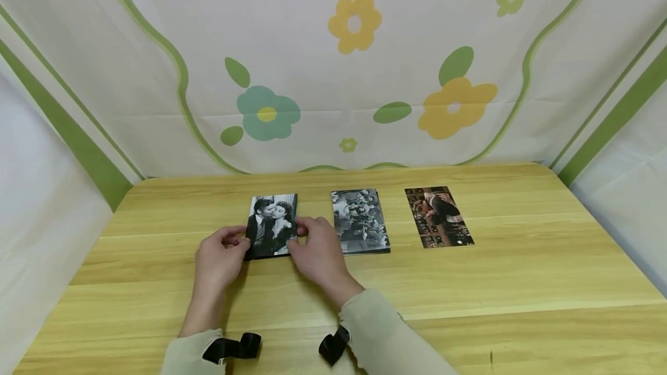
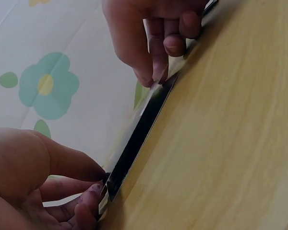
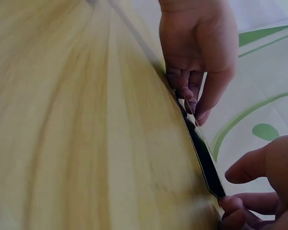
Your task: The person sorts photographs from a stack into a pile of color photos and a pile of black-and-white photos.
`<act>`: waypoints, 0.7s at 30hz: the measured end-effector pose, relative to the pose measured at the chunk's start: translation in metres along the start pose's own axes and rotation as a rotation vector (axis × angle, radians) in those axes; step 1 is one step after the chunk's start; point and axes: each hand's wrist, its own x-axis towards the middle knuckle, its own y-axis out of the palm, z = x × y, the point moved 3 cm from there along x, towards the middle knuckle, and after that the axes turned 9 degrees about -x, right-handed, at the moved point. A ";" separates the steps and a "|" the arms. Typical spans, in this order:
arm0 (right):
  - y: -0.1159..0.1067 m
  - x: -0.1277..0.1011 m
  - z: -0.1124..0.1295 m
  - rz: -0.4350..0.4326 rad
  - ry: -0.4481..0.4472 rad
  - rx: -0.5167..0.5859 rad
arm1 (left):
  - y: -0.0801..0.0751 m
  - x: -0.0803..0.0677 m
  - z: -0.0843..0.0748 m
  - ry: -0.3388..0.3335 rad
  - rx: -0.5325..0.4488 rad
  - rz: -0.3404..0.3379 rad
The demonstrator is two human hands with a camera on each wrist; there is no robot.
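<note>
A black-and-white photo card [image 1: 272, 227] of a couple lies at the left of the row, a dark edge showing under it. My left hand [image 1: 221, 256] holds its left edge near the lower corner, between thumb and fingers. At the opposite side, my right hand [image 1: 320, 253] grips the right edge, with the thumb at the lower right corner. In the left wrist view, a thin light card edge [image 2: 140, 115] stands slightly above a dark layer [image 2: 134, 146]. The right wrist view shows the same dark layer [image 3: 201, 155] between both hands, close over the wood.
Right of my hands lies a small stack of photo cards [image 1: 361, 221], a black-and-white crowd scene on top. Farther right is a colour photo card [image 1: 440, 217]. The wooden table [image 1: 495, 282] meets a flowered cloth [image 1: 333, 74] behind. Black straps [image 1: 334, 346] hang at my wrists.
</note>
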 end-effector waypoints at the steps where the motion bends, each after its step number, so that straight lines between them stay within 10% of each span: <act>1: 0.000 0.000 0.000 0.009 0.002 -0.013 | 0.000 0.000 0.000 -0.001 0.002 -0.002; 14: 0.002 -0.002 0.004 0.025 0.018 -0.048 | 0.000 -0.003 0.000 -0.026 -0.010 -0.042; 21: -0.005 -0.006 -0.005 0.017 0.012 0.148 | 0.002 -0.003 -0.002 -0.016 -0.049 -0.055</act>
